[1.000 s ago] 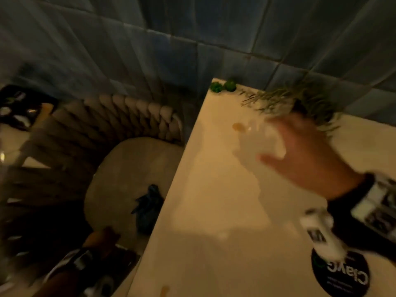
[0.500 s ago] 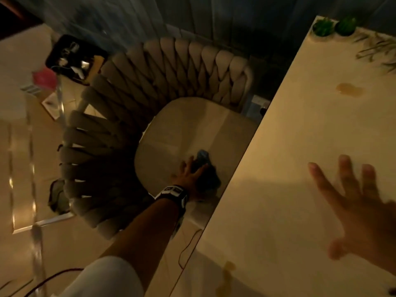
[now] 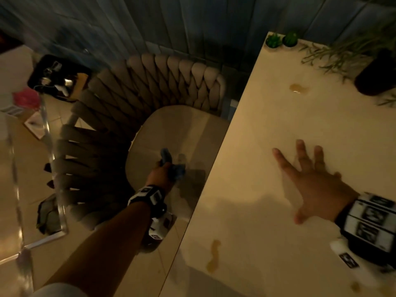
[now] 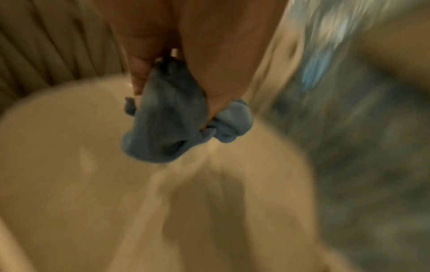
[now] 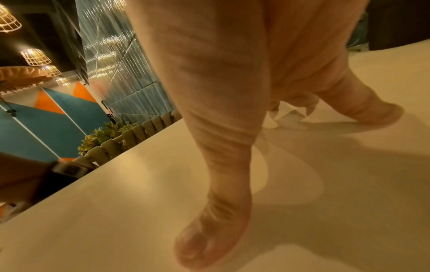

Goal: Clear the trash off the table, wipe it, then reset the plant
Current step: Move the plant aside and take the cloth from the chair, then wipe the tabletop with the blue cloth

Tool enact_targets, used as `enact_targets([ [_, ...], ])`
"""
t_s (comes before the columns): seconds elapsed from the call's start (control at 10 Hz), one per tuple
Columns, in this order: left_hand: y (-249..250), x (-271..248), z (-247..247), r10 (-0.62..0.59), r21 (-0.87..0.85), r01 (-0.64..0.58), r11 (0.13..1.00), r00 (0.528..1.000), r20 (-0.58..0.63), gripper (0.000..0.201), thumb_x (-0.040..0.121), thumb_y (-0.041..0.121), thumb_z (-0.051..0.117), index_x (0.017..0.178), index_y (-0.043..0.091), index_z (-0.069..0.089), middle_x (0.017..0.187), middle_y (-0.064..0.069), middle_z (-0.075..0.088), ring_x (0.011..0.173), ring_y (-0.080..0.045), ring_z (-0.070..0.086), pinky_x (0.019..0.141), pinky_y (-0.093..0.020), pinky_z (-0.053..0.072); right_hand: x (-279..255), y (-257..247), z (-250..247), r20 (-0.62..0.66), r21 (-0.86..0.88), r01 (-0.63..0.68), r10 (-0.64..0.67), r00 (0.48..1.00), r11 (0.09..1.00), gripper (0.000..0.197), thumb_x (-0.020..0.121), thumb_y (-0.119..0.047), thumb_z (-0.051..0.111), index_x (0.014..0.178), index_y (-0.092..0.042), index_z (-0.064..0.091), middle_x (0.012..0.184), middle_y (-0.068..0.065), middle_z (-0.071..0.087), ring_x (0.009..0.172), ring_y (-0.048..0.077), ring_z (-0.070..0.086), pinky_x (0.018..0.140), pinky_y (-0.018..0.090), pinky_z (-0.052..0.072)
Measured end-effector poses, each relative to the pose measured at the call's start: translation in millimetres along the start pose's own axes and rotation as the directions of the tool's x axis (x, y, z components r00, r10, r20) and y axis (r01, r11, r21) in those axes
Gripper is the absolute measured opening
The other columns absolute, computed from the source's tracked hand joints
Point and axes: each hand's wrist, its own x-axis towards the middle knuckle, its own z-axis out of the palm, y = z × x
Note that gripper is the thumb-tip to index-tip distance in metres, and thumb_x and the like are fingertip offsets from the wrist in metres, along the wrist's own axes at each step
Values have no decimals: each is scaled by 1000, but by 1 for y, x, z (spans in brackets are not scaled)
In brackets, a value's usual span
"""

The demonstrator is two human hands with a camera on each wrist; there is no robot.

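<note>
My left hand [image 3: 162, 174] grips a crumpled blue cloth [image 3: 173, 168] just above the seat of the woven chair [image 3: 171, 133], left of the table. In the left wrist view the blue cloth [image 4: 167, 125] bunches out between my fingers. My right hand [image 3: 308, 174] rests flat with spread fingers on the cream table [image 3: 257, 200]; its thumb [image 5: 209, 230] presses the tabletop. A plant in a dark pot [image 3: 375, 76] stands at the table's far right. Brown spill marks lie near the far end [image 3: 296, 88] and near the front edge [image 3: 214, 256].
Two small green succulents [image 3: 280, 40] sit at the table's far left corner. A black tray of items [image 3: 57, 78] and a clear acrylic stand [image 3: 49, 168] lie on the floor left of the chair. A blue tiled wall [image 3: 192, 22] runs behind.
My left hand reached down to the chair seat and took hold of the blue cloth, now lifting it. My right hand came back from near the plant and settled flat on the table.
</note>
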Motion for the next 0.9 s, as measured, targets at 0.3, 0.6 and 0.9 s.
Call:
enact_targets([
  [0.3, 85, -149, -153, 270, -47, -294, 955, 922, -279, 46, 83, 25, 67, 127, 22, 53, 116, -14, 49, 97, -35, 53, 71, -29, 34, -54, 27, 5, -260, 163, 131, -85, 962, 978, 105, 82, -44, 66, 150, -30, -13, 160, 10, -14, 148, 35, 1, 113, 51, 29],
  [0.6, 271, -399, -90, 861, -8, -864, 504, 503, -71, 39, 75, 28, 74, 110, 17, 60, 109, -11, 52, 91, -34, 55, 74, -39, 49, -300, 208, 168, -578, 734, 54, 582, 572, 677, 41, 87, -26, 63, 126, -22, 51, 122, 9, 62, 105, 30, 61, 88, 42, 50],
  [0.9, 404, -601, 125, 846, 27, -970, 242, 224, 483, 46, 84, 20, 63, 126, 18, 44, 130, -12, 37, 110, -37, 44, 90, -46, 48, -522, 276, 422, -47, 943, -291, 928, 368, 163, 39, 89, -25, 59, 123, -7, 55, 109, 16, 63, 96, 35, 61, 77, 35, 45],
])
